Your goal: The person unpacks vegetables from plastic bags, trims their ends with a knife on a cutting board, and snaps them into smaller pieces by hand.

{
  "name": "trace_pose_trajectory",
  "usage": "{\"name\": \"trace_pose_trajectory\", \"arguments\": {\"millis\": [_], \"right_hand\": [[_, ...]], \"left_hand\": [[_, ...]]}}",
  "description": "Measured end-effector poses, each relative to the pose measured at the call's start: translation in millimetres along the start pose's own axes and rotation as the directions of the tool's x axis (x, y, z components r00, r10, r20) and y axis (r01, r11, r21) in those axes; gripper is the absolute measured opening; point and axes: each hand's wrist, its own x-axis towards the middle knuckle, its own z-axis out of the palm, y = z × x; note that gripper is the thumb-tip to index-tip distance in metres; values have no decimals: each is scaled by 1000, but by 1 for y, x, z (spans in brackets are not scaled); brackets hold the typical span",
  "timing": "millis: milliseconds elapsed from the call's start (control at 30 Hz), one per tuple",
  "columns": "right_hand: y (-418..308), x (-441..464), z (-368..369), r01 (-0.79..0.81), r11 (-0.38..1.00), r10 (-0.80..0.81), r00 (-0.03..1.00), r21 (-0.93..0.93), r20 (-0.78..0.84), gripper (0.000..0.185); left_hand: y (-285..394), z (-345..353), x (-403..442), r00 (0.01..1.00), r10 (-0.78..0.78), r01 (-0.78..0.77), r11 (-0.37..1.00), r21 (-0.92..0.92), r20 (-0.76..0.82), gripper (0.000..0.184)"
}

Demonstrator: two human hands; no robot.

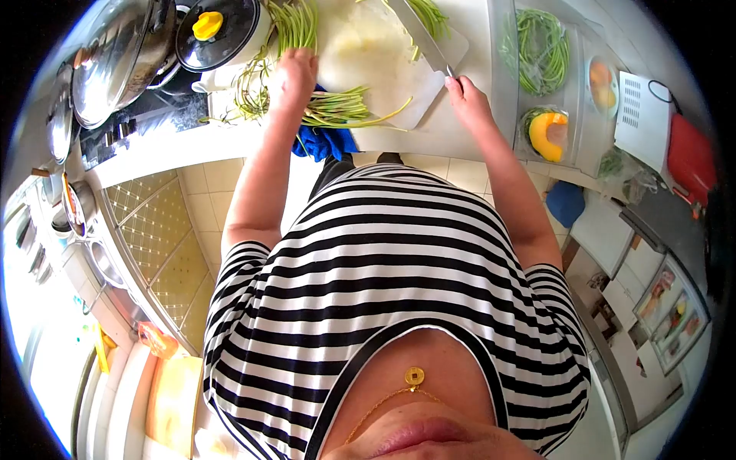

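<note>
The striped shirt (391,253) occupies the near zone, with the counter (477,46) beyond it. At the counter's near edge, a blue cloth (326,143) hangs partly over the side. Directly beyond the cloth, a lower bunch of green stalks (337,108) lies crosswise, its right end reaching onto the white cutting board (360,50).

The right hand (469,103) is closed around the handle of a knife (422,38). The blade slants forward and left over the right part of the board.

The left hand (294,78) rests on an upper bunch of green stalks (294,29), beside the board's left edge. Its fingers are bent downward; the palm is hidden, so whether they close around the stalks cannot be told.

Farther forward, short green pieces (429,17) lie to the right of the blade. At far left stands a pot with a black lid (230,42) and yellow knob (208,25). On the right side, long green beans (541,52) lie beyond a cut pumpkin (543,136).
</note>
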Motion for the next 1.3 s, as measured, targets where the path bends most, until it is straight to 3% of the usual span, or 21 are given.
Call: {"name": "trace_pose_trajectory", "arguments": {"millis": [33, 133, 167, 233, 400, 500, 600, 667, 733, 767, 867, 1000, 1133, 1200, 1267, 1300], "right_hand": [[1, -3, 1, 10, 1000, -10, 1000, 23, 1, 43], [4, -18, 2, 38, 996, -38, 999, 80, 5, 40], [5, -24, 2, 52, 992, -53, 999, 117, 8, 38], [8, -35, 1, 34, 990, -35, 999, 140, 5, 36], [20, -61, -1, 7, 983, -6, 1000, 181, -9, 36], [25, -70, -4, -9, 975, 14, 1000, 220, -24, 36], [31, -76, -5, -67, 954, 77, 997, 293, -23, 36], [32, -78, -6, -87, 927, 123, 989, 364, -76, 34], [27, -81, -10, -112, 906, 153, 986, 408, -70, 33], [25, -82, -13, -136, 882, 184, 981, 451, -63, 33], [25, -85, -15, -106, 878, 165, 983, 467, -86, 31], [31, -90, -15, -72, 898, 125, 988, 433, -95, 30], [37, -90, -15, -10, 959, 42, 994, 283, -105, 28], [33, -93, -21, 8, 976, 12, 996, 216, -90, 28], [19, -93, -34, 119, 993, -119, 993, 14, -13, 29], [15, -91, -36, 122, 992, -122, 992, 15, -12, 29]], "left_hand": [[-14, 9, 7, 1000, 27, -28, 998, 61, 16, 22], [-23, 13, 19, 937, -217, 178, 971, 160, 275, 35], [-26, 14, 18, 937, -214, 175, 971, 160, 276, 35], [-37, 10, 12, 962, -168, 189, 978, -84, 213, 30], [-34, -16, 3, 985, -158, 125, 929, -347, -68, 15], [-13, -32, 1, 981, -186, 148, 895, -420, -51, 16], [12, -23, -3, 998, -34, 17, 936, -351, -43, 15], [34, -12, -8, 994, 87, -57, 940, -337, 74, 13], [20, 53, -14, 969, 219, -198, 965, -170, 116, 12], [38, 42, -20, 941, 336, -326, 931, -166, 37, 11], [28, 64, -31, 927, 375, -371, 924, -91, 30, 15], [30, 50, -39, 921, 387, -389, 915, -106, -39, 19], [26, 28, -53, 893, 446, -449, 889, -91, -51, 15], [21, 21, -70, 880, 473, -451, 865, -219, 55, 11], [23, 13, -86, 859, 489, -458, 867, -198, 152, 7], [21, 13, -88, 871, 471, -438, 874, -209, 143, 8]]}}
